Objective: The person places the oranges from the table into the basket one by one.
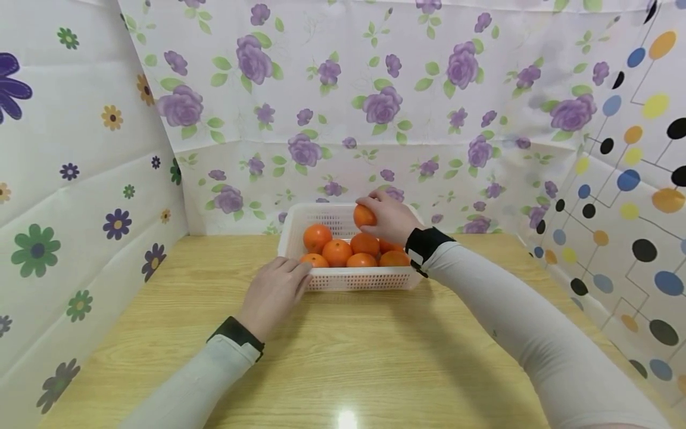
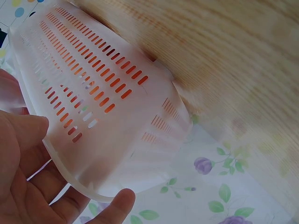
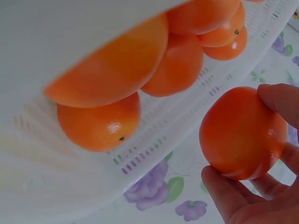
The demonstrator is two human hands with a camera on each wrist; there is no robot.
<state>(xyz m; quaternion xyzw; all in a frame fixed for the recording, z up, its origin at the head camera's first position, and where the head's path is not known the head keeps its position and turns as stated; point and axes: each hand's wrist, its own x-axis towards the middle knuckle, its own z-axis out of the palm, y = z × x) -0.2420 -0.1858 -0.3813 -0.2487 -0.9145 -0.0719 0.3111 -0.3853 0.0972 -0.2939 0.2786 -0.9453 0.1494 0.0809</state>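
A white slotted plastic basket point(image 1: 356, 271) stands at the back of the table with several oranges point(image 1: 337, 253) in it. My right hand point(image 1: 392, 218) holds one orange point(image 3: 243, 134) between thumb and fingers, over the back part of the basket in the head view. In the right wrist view, this orange is apart from the others. My left hand point(image 1: 274, 291) is at the basket's front left corner. The left wrist view shows its thumb at the rim and its fingers around the corner of the basket wall point(image 2: 112, 156), gripping it.
The basket rests on a wood-grain table point(image 1: 343, 351), close to a floral backdrop point(image 1: 305, 149). Patterned sheets hang at the left point(image 1: 91, 196) and right point(image 1: 616, 196). A black band is on each wrist.
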